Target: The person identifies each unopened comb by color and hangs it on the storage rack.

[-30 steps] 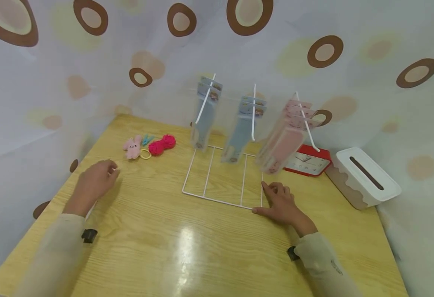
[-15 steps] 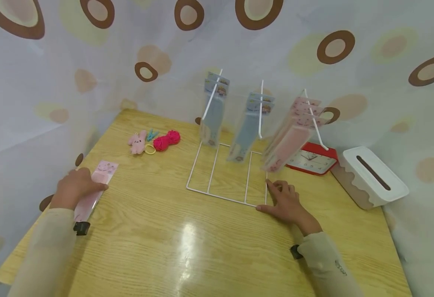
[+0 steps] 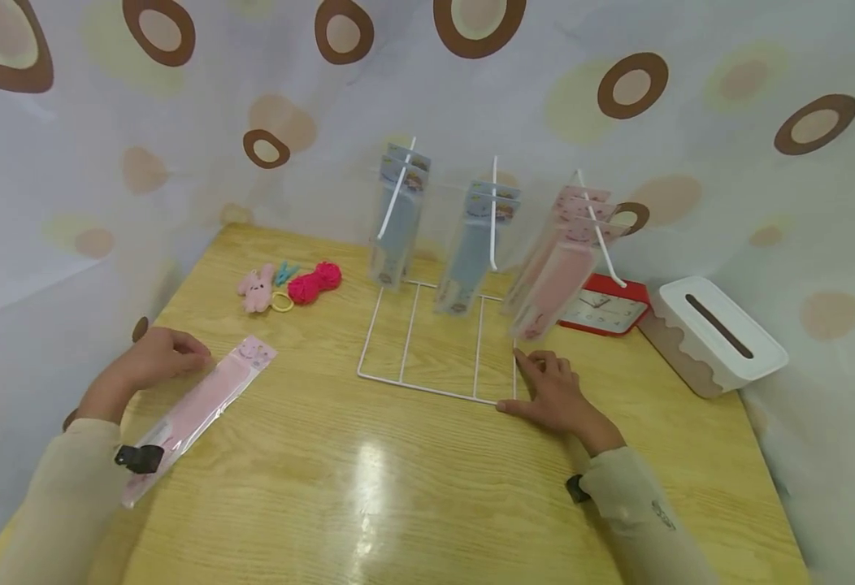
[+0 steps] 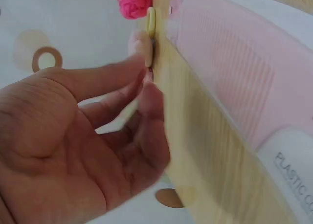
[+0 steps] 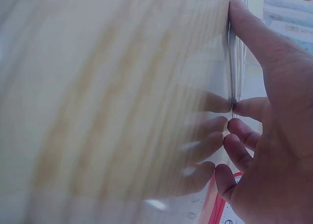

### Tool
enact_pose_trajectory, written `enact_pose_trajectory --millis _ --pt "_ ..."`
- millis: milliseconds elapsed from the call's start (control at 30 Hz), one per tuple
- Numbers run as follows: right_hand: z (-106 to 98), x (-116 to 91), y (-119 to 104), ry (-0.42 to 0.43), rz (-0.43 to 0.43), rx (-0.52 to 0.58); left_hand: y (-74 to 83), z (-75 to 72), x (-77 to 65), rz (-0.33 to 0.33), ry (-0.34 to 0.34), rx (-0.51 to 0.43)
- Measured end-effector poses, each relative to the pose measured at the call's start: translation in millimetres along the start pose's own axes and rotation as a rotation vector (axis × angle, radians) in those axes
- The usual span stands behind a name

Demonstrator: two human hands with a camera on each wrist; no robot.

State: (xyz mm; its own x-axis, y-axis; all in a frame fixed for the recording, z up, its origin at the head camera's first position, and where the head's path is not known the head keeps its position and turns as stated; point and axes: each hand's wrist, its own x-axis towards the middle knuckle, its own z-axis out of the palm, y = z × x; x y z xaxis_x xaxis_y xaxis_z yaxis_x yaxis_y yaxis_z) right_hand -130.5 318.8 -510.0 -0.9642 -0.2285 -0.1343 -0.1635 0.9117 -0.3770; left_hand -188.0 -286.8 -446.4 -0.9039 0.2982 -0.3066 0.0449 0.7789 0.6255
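A pink comb in a clear packet (image 3: 204, 402) lies slanted on the table at the left, its teeth showing through the plastic in the left wrist view. Just beyond its edge is my left hand (image 3: 148, 359), fingers loosely bent and holding nothing. White wire rack (image 3: 435, 392) stands mid-table. My right hand (image 3: 555, 402) spreads thumb and fingers at its front right base corner, fingertips touching wire and table. From the rack's hooks hang blue comb packets (image 3: 397, 223) at left, more blue packets (image 3: 469, 252) in the middle, and pink comb packets (image 3: 555, 280) at right.
A pink plush toy (image 3: 257, 289), teal clip (image 3: 286, 274), yellow ring (image 3: 282, 302) and bright pink yarn (image 3: 314, 283) lie at the back left. Behind the rack's right side stand a red clock (image 3: 606, 309) and a white-lidded tissue box (image 3: 720, 329). Patterned sheeting surrounds the table.
The pink comb packet has come into view under my left hand, shifted right on the table and been let go. My left hand has drawn off it to the left. My right hand stays at the rack's corner.
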Motion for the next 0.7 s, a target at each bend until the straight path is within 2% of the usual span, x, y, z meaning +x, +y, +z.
enact_pose_trajectory --millis 167,300,400,533,700 --pt "-1 0 -2 0.004 0.0 0.003 19.6 11.0 -7.4 -0.065 -0.122 0.099" --pt "0 0 -1 0.008 -0.005 0.011 28.8 18.5 -9.1 -0.08 -0.147 0.17" --pt "1 1 0 0.01 -0.011 0.016 30.7 20.2 -7.5 -0.062 -0.144 0.182" --pt "2 0 0 0.003 -0.008 0.015 27.4 24.2 -3.2 -0.03 -0.176 0.16" --pt "0 0 -1 0.006 -0.009 0.016 30.5 28.5 2.1 0.062 -0.214 0.133"
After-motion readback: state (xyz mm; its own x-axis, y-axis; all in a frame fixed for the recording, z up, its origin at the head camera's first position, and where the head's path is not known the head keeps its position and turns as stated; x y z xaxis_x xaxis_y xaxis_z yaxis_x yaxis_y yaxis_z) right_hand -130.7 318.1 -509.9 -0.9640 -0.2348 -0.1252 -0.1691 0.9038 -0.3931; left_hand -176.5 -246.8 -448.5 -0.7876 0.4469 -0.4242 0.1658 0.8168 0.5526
